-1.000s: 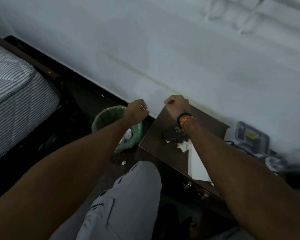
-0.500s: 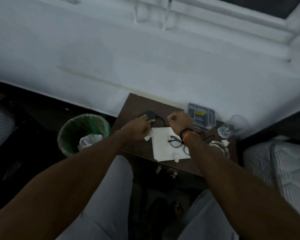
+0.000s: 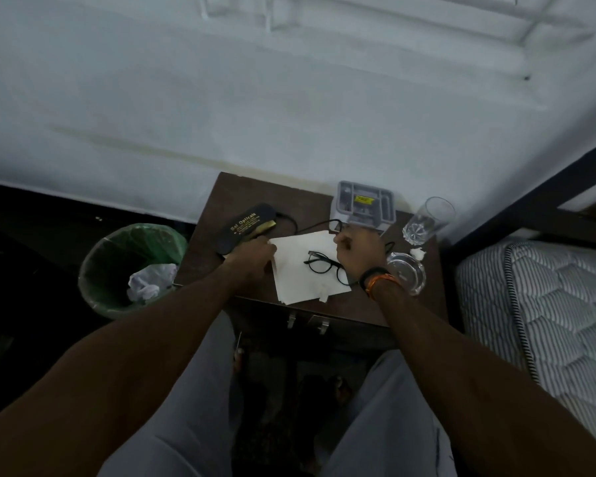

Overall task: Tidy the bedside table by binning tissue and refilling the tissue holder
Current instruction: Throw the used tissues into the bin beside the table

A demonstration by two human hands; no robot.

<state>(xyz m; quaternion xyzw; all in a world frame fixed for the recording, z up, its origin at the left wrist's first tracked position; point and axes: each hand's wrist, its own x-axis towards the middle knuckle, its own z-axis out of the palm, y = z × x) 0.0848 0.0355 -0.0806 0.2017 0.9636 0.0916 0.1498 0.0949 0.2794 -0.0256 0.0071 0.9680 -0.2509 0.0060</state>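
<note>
From the head camera, the left hand [image 3: 252,258] lay curled at the left edge of the white tissue stack [image 3: 303,270] on the bedside surface [image 3: 221,201]; whether its fingers pinched a sheet I cannot tell. The right hand [image 3: 358,254] was fisted over the stack's right side, apparently holding nothing. Spectacles [image 3: 326,266] lay on the tissues. Crumpled tissue [image 3: 150,280] already sat in the green-lined bin [image 3: 97,270]. One scrap [image 3: 417,253] remained beside the tumbler [image 3: 427,220], and the grey tissue holder [image 3: 363,206] looked unfilled.

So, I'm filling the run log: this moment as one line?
left hand: at tissue stack edge | right hand: fisted over stack | glasses: on stack | bin: holds tissue
</note>
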